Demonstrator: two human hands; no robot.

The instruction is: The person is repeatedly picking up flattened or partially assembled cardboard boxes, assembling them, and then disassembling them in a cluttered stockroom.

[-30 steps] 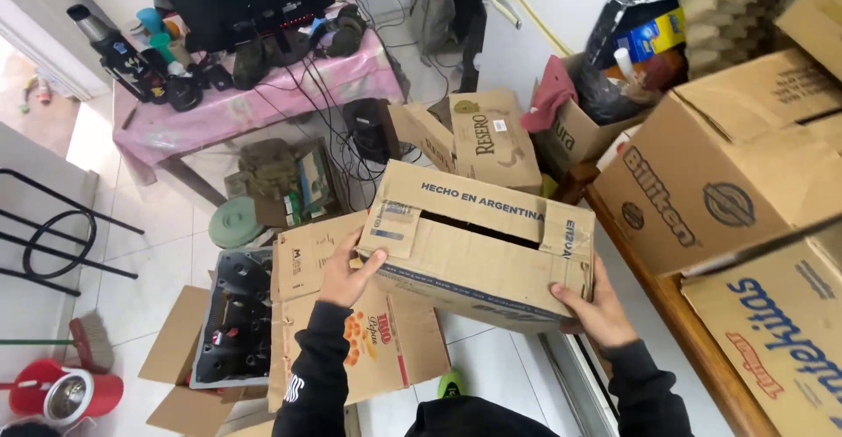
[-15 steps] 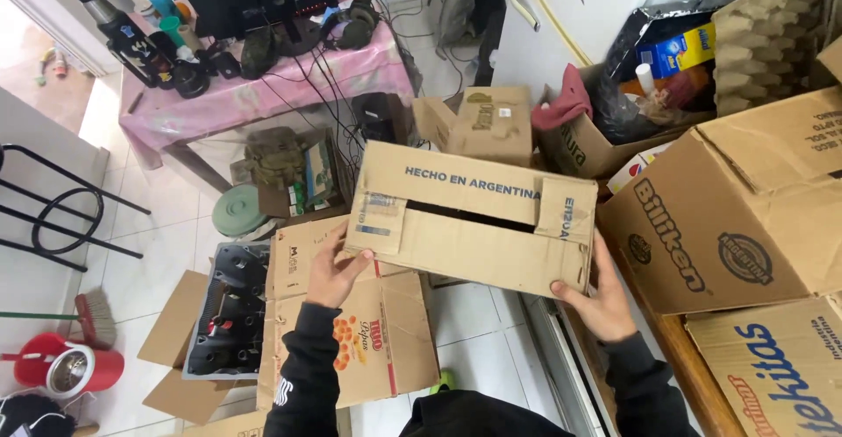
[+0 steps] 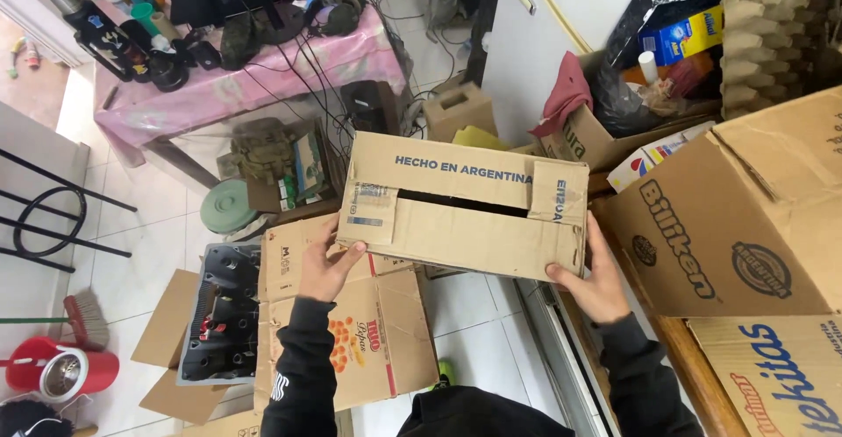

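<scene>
I hold a closed brown cardboard box (image 3: 465,205) with blue lettering out in front of me, above the floor. My left hand (image 3: 326,264) grips its lower left corner and my right hand (image 3: 589,279) grips its lower right corner. Both arms wear dark sleeves. The box's top flaps leave a dark gap along the middle. Beneath it a flattened printed carton (image 3: 351,332) lies on the white tiled floor.
Large cardboard boxes (image 3: 745,218) are stacked on a wooden shelf to my right. A pink-covered table (image 3: 263,78) with electronics and cables stands ahead. An open carton with a black tray (image 3: 219,314), a red dustpan (image 3: 61,371) and a black metal stand (image 3: 44,222) sit at left.
The box has swung level and shifted slightly right, covering the smaller box behind it. Both hands keep the same grip.
</scene>
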